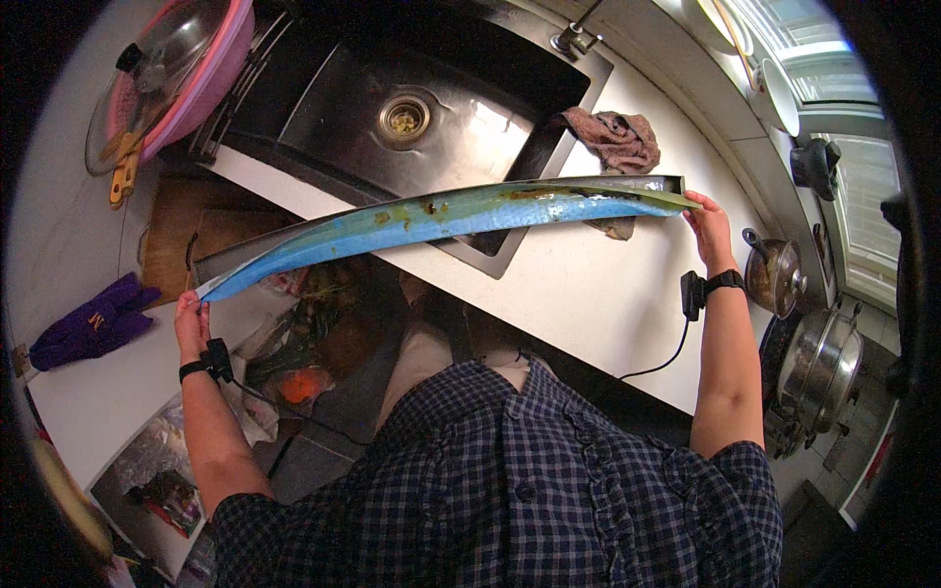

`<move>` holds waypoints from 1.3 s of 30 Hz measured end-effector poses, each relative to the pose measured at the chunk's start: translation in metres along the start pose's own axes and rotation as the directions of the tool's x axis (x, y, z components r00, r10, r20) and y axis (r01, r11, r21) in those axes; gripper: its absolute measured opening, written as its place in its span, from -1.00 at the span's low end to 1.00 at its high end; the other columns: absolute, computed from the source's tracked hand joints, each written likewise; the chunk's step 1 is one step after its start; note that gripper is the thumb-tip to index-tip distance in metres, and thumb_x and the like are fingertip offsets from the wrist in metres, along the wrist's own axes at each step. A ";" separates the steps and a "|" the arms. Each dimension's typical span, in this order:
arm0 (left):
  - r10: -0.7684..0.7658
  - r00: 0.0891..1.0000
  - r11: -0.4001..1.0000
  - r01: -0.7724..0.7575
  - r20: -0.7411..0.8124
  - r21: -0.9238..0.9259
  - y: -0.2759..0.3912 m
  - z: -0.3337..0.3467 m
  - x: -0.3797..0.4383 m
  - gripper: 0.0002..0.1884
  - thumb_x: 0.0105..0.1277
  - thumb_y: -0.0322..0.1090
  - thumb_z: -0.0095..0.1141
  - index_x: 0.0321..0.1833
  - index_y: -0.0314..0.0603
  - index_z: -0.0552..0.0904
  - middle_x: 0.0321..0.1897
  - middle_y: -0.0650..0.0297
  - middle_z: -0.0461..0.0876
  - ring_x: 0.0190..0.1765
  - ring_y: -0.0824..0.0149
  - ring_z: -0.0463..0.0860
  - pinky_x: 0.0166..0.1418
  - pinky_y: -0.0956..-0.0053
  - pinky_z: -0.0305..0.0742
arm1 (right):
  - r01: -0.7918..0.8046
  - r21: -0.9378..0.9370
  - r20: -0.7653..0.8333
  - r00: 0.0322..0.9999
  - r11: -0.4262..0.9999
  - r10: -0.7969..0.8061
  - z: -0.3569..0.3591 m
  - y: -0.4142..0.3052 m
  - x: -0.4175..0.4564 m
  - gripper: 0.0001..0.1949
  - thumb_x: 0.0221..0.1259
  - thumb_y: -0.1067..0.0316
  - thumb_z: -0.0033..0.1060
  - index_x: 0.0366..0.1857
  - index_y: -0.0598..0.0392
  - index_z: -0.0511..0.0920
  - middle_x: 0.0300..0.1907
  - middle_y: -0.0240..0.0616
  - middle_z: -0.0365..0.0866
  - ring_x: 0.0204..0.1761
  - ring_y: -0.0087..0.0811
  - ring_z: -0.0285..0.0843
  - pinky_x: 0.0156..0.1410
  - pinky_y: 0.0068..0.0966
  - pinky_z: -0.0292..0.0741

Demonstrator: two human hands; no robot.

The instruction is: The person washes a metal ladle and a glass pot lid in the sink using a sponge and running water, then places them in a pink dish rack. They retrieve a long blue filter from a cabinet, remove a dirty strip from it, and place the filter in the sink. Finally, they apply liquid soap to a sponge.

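A long, narrow strip [441, 220], green along its far side and blue along its near side, stretches between my hands, with wet brown stains on it. My left hand [192, 323] pinches its tapered left end, and my right hand [709, 228] pinches the right end. Along the strip's far side shows a grey trough-like piece [242, 253], its squared corner near my right fingers. Whether my fingers also touch this piece, I cannot tell. Both span the front edge of a dark sink [338, 110], above the white countertop [588, 294].
A brown cloth [617, 140] lies beside the sink, near the faucet [577, 40]. Pink basins [239, 73] stand at upper left. Pots [820, 367] occupy the right side. A purple cloth item [95, 323] rests at left; bags [257, 411] are below. Cables run from both wrist devices.
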State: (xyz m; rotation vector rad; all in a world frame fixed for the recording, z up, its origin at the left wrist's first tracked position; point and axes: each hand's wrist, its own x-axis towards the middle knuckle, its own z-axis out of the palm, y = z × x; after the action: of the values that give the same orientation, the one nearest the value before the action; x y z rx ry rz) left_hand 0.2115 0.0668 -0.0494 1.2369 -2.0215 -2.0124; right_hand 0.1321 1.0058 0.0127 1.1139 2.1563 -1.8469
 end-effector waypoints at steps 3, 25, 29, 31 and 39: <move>0.027 1.000 0.999 -0.027 0.004 -0.021 -0.001 -0.002 0.000 -0.84 0.35 -0.61 -0.14 -0.19 -0.11 0.44 -0.34 0.43 0.39 -0.36 0.56 0.47 -0.25 0.75 0.51 | 0.007 0.006 0.006 1.000 1.000 -0.007 -0.001 0.001 0.001 -0.58 0.10 0.72 -0.20 0.01 0.21 0.58 -0.02 -0.29 0.60 -0.09 -0.53 0.56 0.11 -0.64 0.56; 0.139 0.983 0.989 -0.133 0.117 -0.060 0.010 -0.008 0.011 -0.90 0.46 -0.52 -0.08 -0.22 -0.13 0.47 0.17 0.12 0.57 -0.02 0.44 0.53 -0.06 0.67 0.44 | 0.060 0.011 -0.012 0.998 0.998 -0.059 0.003 -0.014 -0.005 -0.65 0.19 0.68 -0.14 -0.04 0.19 0.62 -0.12 -0.30 0.64 -0.21 -0.55 0.57 0.02 -0.66 0.55; 0.286 0.955 0.950 -0.272 0.081 -0.151 0.000 -0.034 0.010 -0.90 0.47 -0.53 -0.11 -0.21 -0.17 0.47 0.13 0.12 0.54 0.00 0.39 0.54 -0.06 0.63 0.48 | 0.031 0.000 0.015 0.999 1.000 -0.031 0.008 -0.011 0.001 -0.64 0.18 0.68 -0.14 -0.04 0.18 0.63 -0.11 -0.31 0.64 -0.21 -0.57 0.57 0.01 -0.67 0.55; 0.270 0.958 0.936 -0.238 0.094 -0.260 0.000 -0.023 0.003 -0.91 0.45 -0.55 -0.10 -0.19 -0.19 0.48 0.11 0.12 0.53 0.00 0.37 0.54 -0.05 0.62 0.50 | 0.016 -0.022 -0.002 1.000 1.000 -0.016 0.004 -0.006 0.002 -0.65 0.19 0.68 -0.14 -0.04 0.17 0.63 -0.10 -0.32 0.64 -0.20 -0.57 0.57 0.00 -0.67 0.55; 0.301 0.930 0.868 -0.176 0.210 -0.465 -0.008 -0.042 -0.006 -0.89 0.40 -0.61 -0.08 -0.16 -0.24 0.48 0.06 0.11 0.55 -0.02 0.34 0.56 -0.02 0.59 0.52 | 0.008 -0.062 -0.002 1.000 0.998 -0.008 0.006 -0.002 0.006 -0.67 0.26 0.63 -0.12 -0.02 0.12 0.63 -0.08 -0.40 0.64 -0.17 -0.61 0.55 0.00 -0.67 0.54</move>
State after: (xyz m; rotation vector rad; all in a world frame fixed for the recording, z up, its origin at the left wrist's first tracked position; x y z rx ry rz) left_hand 0.2423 0.0364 -0.0467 0.6092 -1.5650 -2.4264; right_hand 0.1241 1.0035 0.0095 1.0975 2.2060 -1.7701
